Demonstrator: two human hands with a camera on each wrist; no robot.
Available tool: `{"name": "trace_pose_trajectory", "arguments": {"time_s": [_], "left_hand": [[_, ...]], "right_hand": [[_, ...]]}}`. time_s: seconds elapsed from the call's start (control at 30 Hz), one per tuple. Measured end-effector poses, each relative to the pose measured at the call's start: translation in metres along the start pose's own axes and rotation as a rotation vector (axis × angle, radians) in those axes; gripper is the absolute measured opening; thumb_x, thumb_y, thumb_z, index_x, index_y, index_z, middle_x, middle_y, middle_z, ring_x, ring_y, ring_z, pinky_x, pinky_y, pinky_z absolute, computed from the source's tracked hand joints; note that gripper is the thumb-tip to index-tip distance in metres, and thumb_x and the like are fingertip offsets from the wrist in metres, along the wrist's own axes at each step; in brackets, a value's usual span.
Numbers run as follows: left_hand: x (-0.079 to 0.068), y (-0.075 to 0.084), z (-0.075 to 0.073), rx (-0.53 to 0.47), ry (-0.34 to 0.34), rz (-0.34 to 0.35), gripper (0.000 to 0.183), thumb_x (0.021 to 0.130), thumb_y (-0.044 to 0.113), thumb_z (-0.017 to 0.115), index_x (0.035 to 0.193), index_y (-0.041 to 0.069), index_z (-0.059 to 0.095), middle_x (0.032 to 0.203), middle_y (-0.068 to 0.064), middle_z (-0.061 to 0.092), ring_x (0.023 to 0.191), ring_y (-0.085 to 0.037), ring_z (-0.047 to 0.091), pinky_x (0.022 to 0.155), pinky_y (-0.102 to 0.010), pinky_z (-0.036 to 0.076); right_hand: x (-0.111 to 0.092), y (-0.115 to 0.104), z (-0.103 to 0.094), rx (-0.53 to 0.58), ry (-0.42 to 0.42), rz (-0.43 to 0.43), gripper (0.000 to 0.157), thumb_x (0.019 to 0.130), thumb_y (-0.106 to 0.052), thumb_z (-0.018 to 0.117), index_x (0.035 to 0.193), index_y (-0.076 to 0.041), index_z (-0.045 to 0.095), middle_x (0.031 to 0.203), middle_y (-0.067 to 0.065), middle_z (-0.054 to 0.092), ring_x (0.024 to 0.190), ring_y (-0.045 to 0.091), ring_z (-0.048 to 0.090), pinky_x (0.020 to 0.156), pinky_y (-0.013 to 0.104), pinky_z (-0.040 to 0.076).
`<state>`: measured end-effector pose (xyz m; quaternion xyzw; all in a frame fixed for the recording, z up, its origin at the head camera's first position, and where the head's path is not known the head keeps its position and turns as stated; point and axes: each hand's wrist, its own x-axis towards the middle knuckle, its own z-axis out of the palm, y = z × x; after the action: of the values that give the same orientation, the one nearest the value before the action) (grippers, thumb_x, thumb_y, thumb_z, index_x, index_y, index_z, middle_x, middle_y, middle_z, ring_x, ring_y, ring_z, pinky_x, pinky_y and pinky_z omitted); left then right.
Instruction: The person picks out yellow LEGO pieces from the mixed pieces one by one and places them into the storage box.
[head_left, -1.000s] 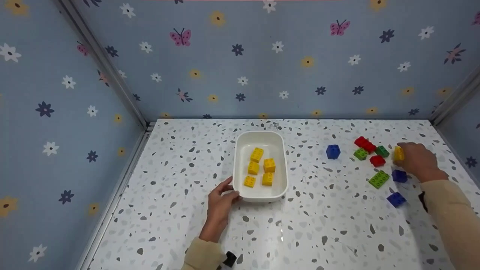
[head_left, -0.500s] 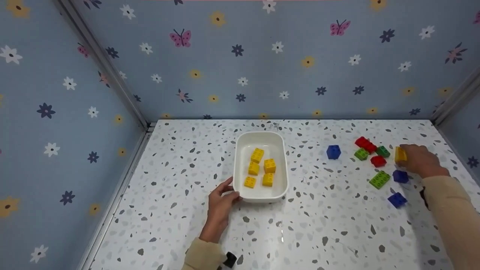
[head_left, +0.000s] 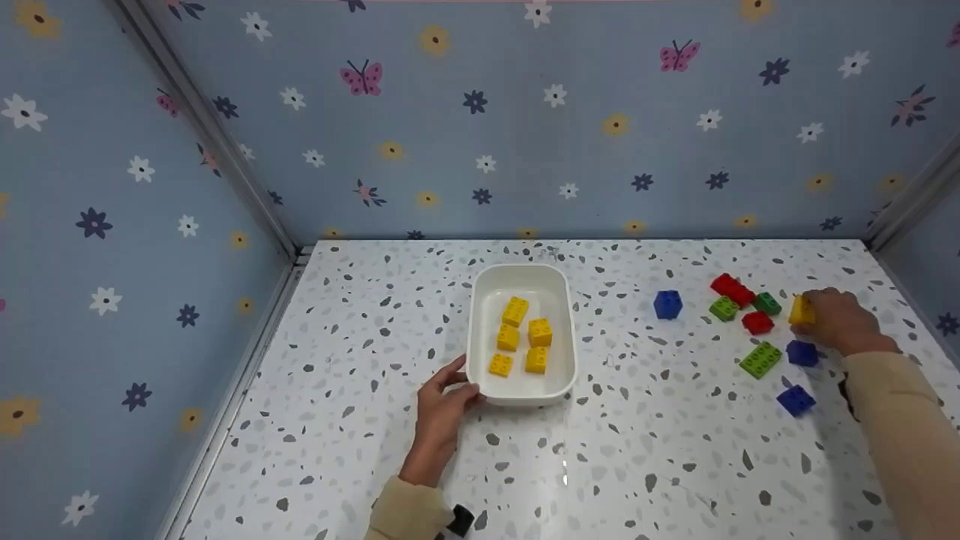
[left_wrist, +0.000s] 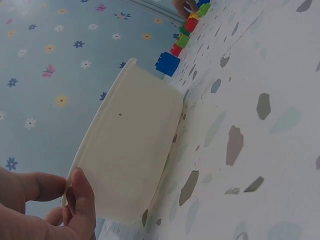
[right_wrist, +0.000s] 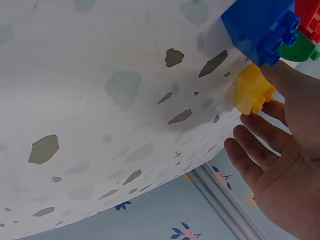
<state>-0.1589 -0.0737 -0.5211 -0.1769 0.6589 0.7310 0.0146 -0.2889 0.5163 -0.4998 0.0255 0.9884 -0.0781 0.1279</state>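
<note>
My left hand (head_left: 441,411) pinches the near left corner of a white plastic tub (head_left: 525,390), thumb outside on the wall in the left wrist view (left_wrist: 125,140). Several yellow toy bricks (head_left: 514,310) lie in the tub. At the far right of the table, my right hand (head_left: 844,322) holds another yellow brick (head_left: 802,310) between thumb and fingers. That yellow brick (right_wrist: 251,90) is partly covered by the thumb in the right wrist view, where the other fingers spread below it. A blue brick (head_left: 802,353) stands just nearer than this hand.
Left of the right hand lie red bricks (head_left: 731,289), a dark green brick (head_left: 766,304), a light green brick (head_left: 724,308) and a longer light green one (head_left: 760,360). One blue brick (head_left: 667,304) stands apart; another (head_left: 796,401) lies nearer. A patterned wall (head_left: 555,150) borders the speckled table (head_left: 360,315).
My right hand has shifted slightly, and more of the yellow brick at its fingertips shows now. My left hand and the tub have stayed in place.
</note>
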Motion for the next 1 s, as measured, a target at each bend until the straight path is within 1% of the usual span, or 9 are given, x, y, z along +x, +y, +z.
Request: {"name": "trace_pose_trajectory", "arguments": {"time_s": [0.07, 0.2, 0.47, 0.63, 0.77, 0.83, 1.0], "left_hand": [[0.000, -0.001, 0.000, -0.012, -0.005, 0.001, 0.058, 0.092, -0.008, 0.065, 0.149, -0.001, 0.058, 0.120, -0.021, 0.058, 0.089, -0.025, 0.069, 0.081, -0.027, 0.063], [0.000, -0.001, 0.000, -0.004, -0.011, -0.003, 0.058, 0.092, -0.008, 0.065, 0.149, 0.000, 0.058, 0.120, -0.020, 0.058, 0.092, -0.025, 0.069, 0.082, -0.026, 0.063], [-0.001, 0.000, -0.001, -0.002, -0.011, -0.007, 0.057, 0.093, -0.007, 0.065, 0.149, 0.001, 0.058, 0.122, -0.021, 0.059, 0.094, -0.026, 0.069, 0.082, -0.026, 0.062], [-0.001, 0.001, 0.000, -0.004, -0.009, -0.011, 0.057, 0.093, -0.007, 0.066, 0.149, 0.002, 0.059, 0.122, -0.022, 0.058, 0.094, -0.026, 0.069, 0.081, -0.026, 0.062], [0.000, 0.000, 0.000, -0.003, -0.008, -0.016, 0.057, 0.093, -0.007, 0.066, 0.149, 0.002, 0.059, 0.123, -0.022, 0.057, 0.094, -0.025, 0.068, 0.081, -0.025, 0.062], [0.001, -0.001, 0.000, -0.007, -0.009, -0.017, 0.057, 0.093, -0.007, 0.066, 0.149, 0.002, 0.059, 0.123, -0.023, 0.057, 0.094, -0.025, 0.068, 0.081, -0.025, 0.062], [0.003, -0.001, 0.000, -0.027, -0.008, 0.005, 0.057, 0.090, -0.010, 0.065, 0.147, -0.003, 0.060, 0.120, -0.025, 0.057, 0.090, -0.027, 0.069, 0.078, -0.025, 0.063]], "right_hand": [[0.001, 0.001, 0.000, 0.012, -0.003, 0.011, 0.065, 0.097, -0.017, 0.073, 0.136, 0.022, 0.039, 0.120, 0.045, 0.051, 0.103, 0.057, 0.052, 0.093, 0.075, 0.050], [0.002, 0.001, 0.001, 0.021, -0.027, 0.034, 0.066, 0.097, -0.015, 0.074, 0.138, 0.022, 0.037, 0.122, 0.046, 0.051, 0.104, 0.058, 0.054, 0.095, 0.075, 0.049], [0.001, 0.001, 0.005, 0.021, 0.018, 0.028, 0.063, 0.096, -0.013, 0.074, 0.137, 0.023, 0.042, 0.125, 0.045, 0.052, 0.107, 0.059, 0.052, 0.098, 0.077, 0.046], [-0.002, 0.001, 0.001, 0.023, 0.060, 0.003, 0.063, 0.097, -0.014, 0.074, 0.137, 0.023, 0.043, 0.124, 0.046, 0.053, 0.105, 0.058, 0.053, 0.098, 0.077, 0.046], [-0.005, -0.005, -0.005, 0.023, 0.096, -0.010, 0.063, 0.097, -0.012, 0.075, 0.138, 0.024, 0.043, 0.125, 0.046, 0.052, 0.106, 0.058, 0.053, 0.102, 0.077, 0.044], [-0.006, -0.011, -0.008, 0.021, 0.124, -0.021, 0.061, 0.097, -0.010, 0.075, 0.138, 0.024, 0.043, 0.126, 0.047, 0.052, 0.107, 0.059, 0.053, 0.103, 0.077, 0.044], [-0.009, -0.026, -0.013, -0.008, 0.224, -0.087, 0.055, 0.094, -0.003, 0.076, 0.135, 0.023, 0.049, 0.125, 0.046, 0.056, 0.110, 0.061, 0.055, 0.101, 0.075, 0.046]]}}
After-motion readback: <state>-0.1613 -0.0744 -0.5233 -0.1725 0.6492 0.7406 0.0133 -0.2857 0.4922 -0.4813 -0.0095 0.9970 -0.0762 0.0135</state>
